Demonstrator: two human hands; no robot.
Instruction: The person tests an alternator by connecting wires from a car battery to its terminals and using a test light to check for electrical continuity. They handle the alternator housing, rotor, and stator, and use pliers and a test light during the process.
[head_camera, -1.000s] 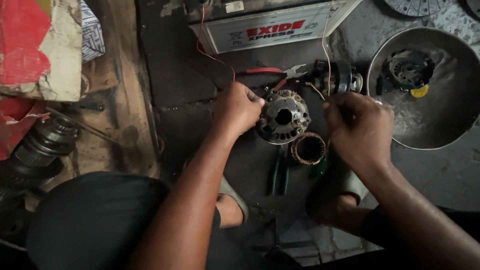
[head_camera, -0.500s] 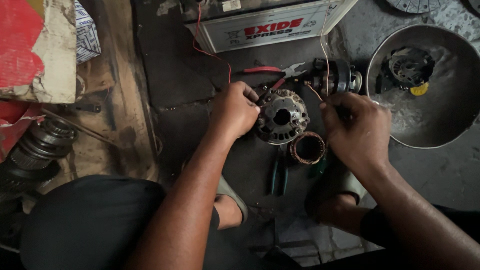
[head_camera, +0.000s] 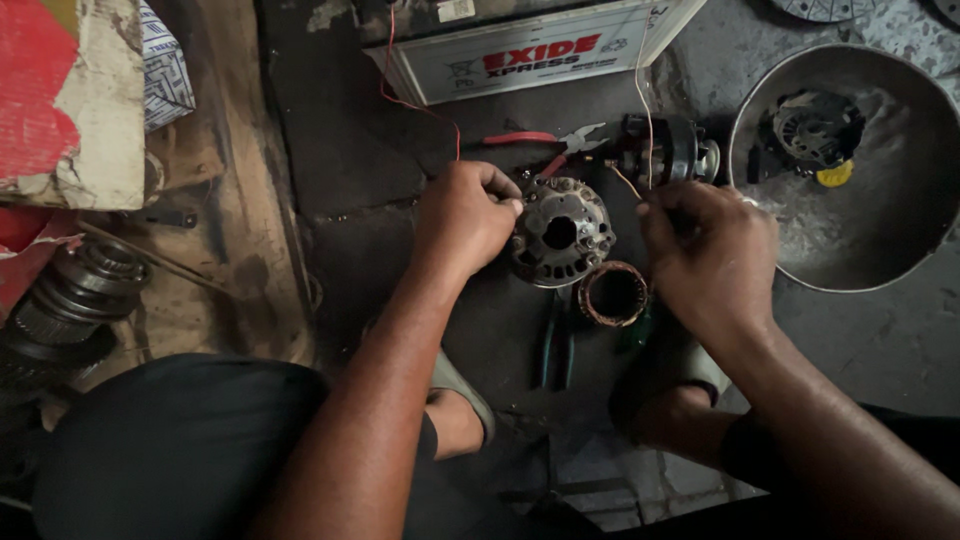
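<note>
Nearest the camera: person's knees in dark cloth, two feet in grey sandals (head_camera: 462, 385) on a dark, oily floor (head_camera: 340, 160).

Just beyond the feet, a pair of green-handled pliers (head_camera: 556, 350) lies flat on the floor. Right beside it, touching or nearly so, a copper-wound stator ring (head_camera: 612, 294), sitting open side up.

Above that, the round alternator end housing (head_camera: 560, 232), grey cast metal with centre bore, flat on the floor between both hands.

Left hand (head_camera: 462, 215) sits at the housing's left rim, fingers curled together, tips pinched on something small at the edge; can't tell what. Right hand (head_camera: 705, 250) is just right of the housing, thumb and forefinger pinched shut on a thin wire (head_camera: 626, 180) that runs up and left toward the housing's top edge. Other fingers folded in.

Behind the housing: red-handled pliers (head_camera: 545, 142), jaws pointing right, next to a dark rotor/pulley assembly (head_camera: 672, 150) lying on its side.

Further right, a large metal basin (head_camera: 880, 240) holding another dark alternator part (head_camera: 815, 125) and a small yellow piece (head_camera: 835, 175).

Farthest: white-cased car battery (head_camera: 530, 50), a thin red wire (head_camera: 420, 105) coming off it toward the left hand, a pale wire down toward the rotor.

Left edge: worn red-and-white carton (head_camera: 70, 100) and a black ribbed rubber boot (head_camera: 70, 300), well apart from the work.
</note>
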